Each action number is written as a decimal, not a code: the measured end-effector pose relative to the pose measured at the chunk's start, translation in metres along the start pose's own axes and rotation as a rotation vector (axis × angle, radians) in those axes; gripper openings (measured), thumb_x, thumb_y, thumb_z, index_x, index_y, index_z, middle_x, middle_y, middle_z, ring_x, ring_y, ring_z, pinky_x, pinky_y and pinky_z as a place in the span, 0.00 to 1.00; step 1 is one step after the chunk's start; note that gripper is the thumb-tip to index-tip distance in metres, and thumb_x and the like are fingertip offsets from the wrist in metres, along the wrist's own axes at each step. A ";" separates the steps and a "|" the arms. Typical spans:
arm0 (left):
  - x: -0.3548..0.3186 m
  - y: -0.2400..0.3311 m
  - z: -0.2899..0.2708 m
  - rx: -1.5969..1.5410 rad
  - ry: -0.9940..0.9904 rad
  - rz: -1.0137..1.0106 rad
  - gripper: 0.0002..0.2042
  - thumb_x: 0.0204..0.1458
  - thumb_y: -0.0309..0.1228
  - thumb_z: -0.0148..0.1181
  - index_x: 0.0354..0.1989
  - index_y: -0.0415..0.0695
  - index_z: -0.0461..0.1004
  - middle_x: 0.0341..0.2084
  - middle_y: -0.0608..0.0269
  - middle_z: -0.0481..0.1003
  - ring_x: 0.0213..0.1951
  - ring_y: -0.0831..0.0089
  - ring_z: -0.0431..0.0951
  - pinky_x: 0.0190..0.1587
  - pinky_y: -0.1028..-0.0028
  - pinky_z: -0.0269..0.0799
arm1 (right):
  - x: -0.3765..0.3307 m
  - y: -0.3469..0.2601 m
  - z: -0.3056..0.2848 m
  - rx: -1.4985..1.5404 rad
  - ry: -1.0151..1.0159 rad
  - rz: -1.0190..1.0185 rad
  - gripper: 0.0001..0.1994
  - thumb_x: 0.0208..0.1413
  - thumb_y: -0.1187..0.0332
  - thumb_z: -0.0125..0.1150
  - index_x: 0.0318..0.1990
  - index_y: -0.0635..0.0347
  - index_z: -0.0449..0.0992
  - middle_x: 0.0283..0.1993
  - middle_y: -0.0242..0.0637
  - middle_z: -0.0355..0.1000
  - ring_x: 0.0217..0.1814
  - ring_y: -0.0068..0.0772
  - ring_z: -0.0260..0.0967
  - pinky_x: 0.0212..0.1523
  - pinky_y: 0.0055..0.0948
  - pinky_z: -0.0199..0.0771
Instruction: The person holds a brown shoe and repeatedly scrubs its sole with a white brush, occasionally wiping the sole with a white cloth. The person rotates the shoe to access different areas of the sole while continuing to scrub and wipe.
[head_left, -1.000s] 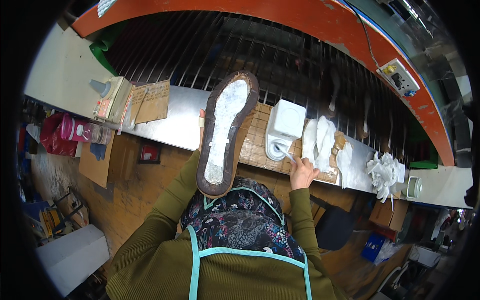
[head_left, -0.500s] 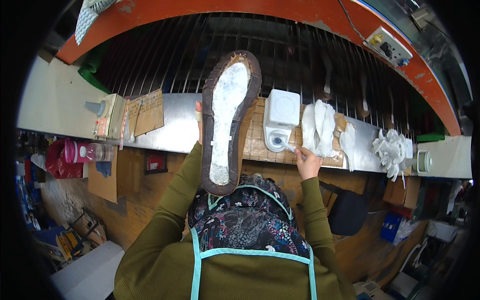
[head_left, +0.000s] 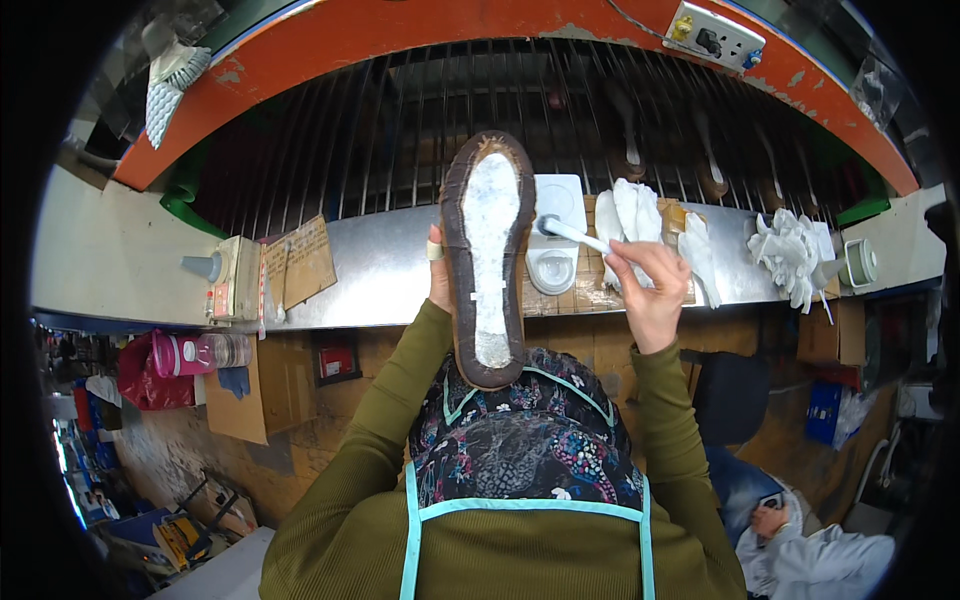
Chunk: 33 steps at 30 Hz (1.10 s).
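A brown shoe upper (head_left: 457,290), sole side up with a white filling along its bottom, stands upright in front of me. My left hand (head_left: 438,275) grips it from its left side; a bandage-like wrap circles one finger, and the other fingers are hidden behind the shoe. In my right hand (head_left: 652,290) a white-handled brush (head_left: 582,235) is pinched between thumb and fingers. Its round head points left, close to the shoe's right edge and apart from it. Behind the brush is a white dispenser (head_left: 562,190) with a small round cup (head_left: 551,272) at its front.
White gloves (head_left: 632,212) lie right of the dispenser, with a bunched pile (head_left: 785,258) farther right. Metal bars (head_left: 400,120) run behind the metal worktop (head_left: 385,265). Cardboard (head_left: 305,262) leans at left. Another person's hand (head_left: 768,520) shows at lower right.
My right hand has lifted the brush out of the dispenser's cup and turned it toward the shoe. The view has shifted, and another person has come into sight at lower right.
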<state>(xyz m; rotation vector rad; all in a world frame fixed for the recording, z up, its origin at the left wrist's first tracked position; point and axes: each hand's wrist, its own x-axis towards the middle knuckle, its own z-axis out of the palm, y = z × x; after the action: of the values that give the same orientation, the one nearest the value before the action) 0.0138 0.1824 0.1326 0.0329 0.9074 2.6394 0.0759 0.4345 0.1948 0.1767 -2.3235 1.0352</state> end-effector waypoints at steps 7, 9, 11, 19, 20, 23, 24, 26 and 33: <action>0.007 -0.004 0.045 -0.047 -0.193 0.042 0.48 0.49 0.71 0.45 0.68 0.42 0.53 0.60 0.49 0.64 0.57 0.61 0.71 0.58 0.64 0.72 | 0.049 -0.055 -0.009 -0.076 -0.077 -0.103 0.06 0.48 0.65 0.70 0.34 0.51 0.83 0.36 0.25 0.73 0.26 0.20 0.63 0.42 0.29 0.49; 0.005 -0.004 0.047 0.017 -0.171 0.046 0.48 0.49 0.71 0.44 0.67 0.41 0.55 0.58 0.48 0.67 0.54 0.62 0.74 0.55 0.66 0.74 | 0.055 -0.053 -0.003 -0.166 0.089 -0.166 0.07 0.48 0.64 0.70 0.34 0.51 0.83 0.37 0.25 0.73 0.26 0.21 0.63 0.42 0.29 0.49; 0.005 -0.005 0.046 0.003 -0.175 0.025 0.48 0.50 0.71 0.42 0.67 0.41 0.54 0.58 0.48 0.67 0.54 0.62 0.74 0.55 0.66 0.74 | 0.052 -0.049 -0.004 -0.221 0.105 -0.248 0.08 0.46 0.67 0.71 0.36 0.49 0.83 0.38 0.26 0.72 0.28 0.22 0.63 0.42 0.30 0.49; 0.014 -0.009 0.028 0.027 -0.109 0.110 0.45 0.53 0.70 0.37 0.66 0.41 0.56 0.57 0.47 0.68 0.53 0.64 0.75 0.52 0.68 0.77 | -0.028 -0.059 -0.031 -0.196 -0.046 -0.423 0.16 0.37 0.70 0.76 0.38 0.47 0.84 0.36 0.28 0.72 0.31 0.23 0.64 0.41 0.30 0.48; 0.014 -0.007 0.026 0.037 -0.109 0.106 0.45 0.53 0.70 0.37 0.66 0.41 0.56 0.57 0.47 0.68 0.53 0.64 0.75 0.52 0.68 0.77 | -0.034 -0.060 -0.034 -0.163 -0.058 -0.422 0.16 0.36 0.70 0.76 0.38 0.47 0.84 0.36 0.28 0.72 0.31 0.24 0.65 0.41 0.30 0.47; 0.014 -0.003 0.026 0.025 -0.122 0.051 0.45 0.53 0.70 0.37 0.66 0.41 0.56 0.57 0.47 0.67 0.54 0.63 0.75 0.53 0.67 0.77 | -0.035 -0.061 -0.040 -0.068 -0.134 -0.377 0.15 0.36 0.71 0.76 0.36 0.49 0.84 0.38 0.30 0.72 0.35 0.25 0.66 0.42 0.30 0.52; 0.014 -0.003 0.028 0.014 -0.130 0.020 0.46 0.53 0.70 0.37 0.67 0.41 0.55 0.58 0.46 0.67 0.54 0.63 0.75 0.53 0.67 0.76 | -0.030 -0.060 -0.037 -0.048 -0.100 -0.338 0.14 0.37 0.71 0.75 0.37 0.49 0.84 0.38 0.31 0.72 0.36 0.26 0.66 0.42 0.30 0.53; 0.015 -0.006 0.038 0.020 -0.124 0.031 0.47 0.51 0.71 0.37 0.67 0.41 0.54 0.59 0.46 0.66 0.54 0.63 0.75 0.54 0.67 0.76 | -0.014 -0.056 -0.026 -0.122 -0.014 -0.276 0.13 0.40 0.71 0.74 0.37 0.50 0.84 0.39 0.30 0.72 0.37 0.27 0.65 0.42 0.29 0.54; 0.015 -0.003 0.046 0.022 -0.152 0.041 0.47 0.51 0.72 0.36 0.68 0.43 0.53 0.60 0.49 0.65 0.55 0.62 0.74 0.55 0.67 0.75 | -0.017 -0.070 -0.033 -0.262 -0.052 -0.420 0.14 0.37 0.69 0.75 0.37 0.49 0.84 0.39 0.30 0.72 0.36 0.24 0.67 0.43 0.30 0.50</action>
<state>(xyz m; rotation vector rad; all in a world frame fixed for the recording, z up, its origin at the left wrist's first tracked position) 0.0068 0.2168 0.1655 0.2568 0.8931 2.6217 0.1287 0.4084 0.2474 0.5638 -2.3034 0.5205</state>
